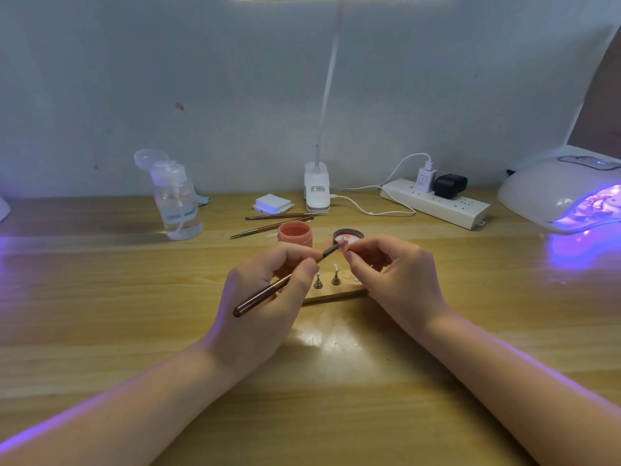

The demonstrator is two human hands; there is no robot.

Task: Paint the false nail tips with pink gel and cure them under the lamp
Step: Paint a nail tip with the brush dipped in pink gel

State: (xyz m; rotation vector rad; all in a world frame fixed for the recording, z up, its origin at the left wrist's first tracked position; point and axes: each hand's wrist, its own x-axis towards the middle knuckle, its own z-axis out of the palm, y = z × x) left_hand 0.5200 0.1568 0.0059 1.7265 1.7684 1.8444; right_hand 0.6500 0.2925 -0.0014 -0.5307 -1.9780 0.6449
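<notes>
My left hand (pixel 268 297) grips a thin brown gel brush (pixel 265 294), its tip raised toward a small false nail tip (pixel 345 243). My right hand (pixel 396 277) pinches that nail tip between thumb and forefinger, and the brush tip touches it. Behind my hands stand the open pink gel jar (pixel 295 233) and its lid (pixel 349 235) lying face up. A gold holder strip (pixel 336 295) on the table carries two small metal stands (pixel 326 280), one with a clear tip on top. The white curing lamp (pixel 561 193) glows violet at the far right.
A clear pump bottle (pixel 176 200) stands back left. Two spare brushes (pixel 279 220), a stack of white pads (pixel 272 203), a clip-on desk lamp (pixel 317 190) and a white power strip (pixel 437 203) with cables line the back of the wooden table (pixel 100 297).
</notes>
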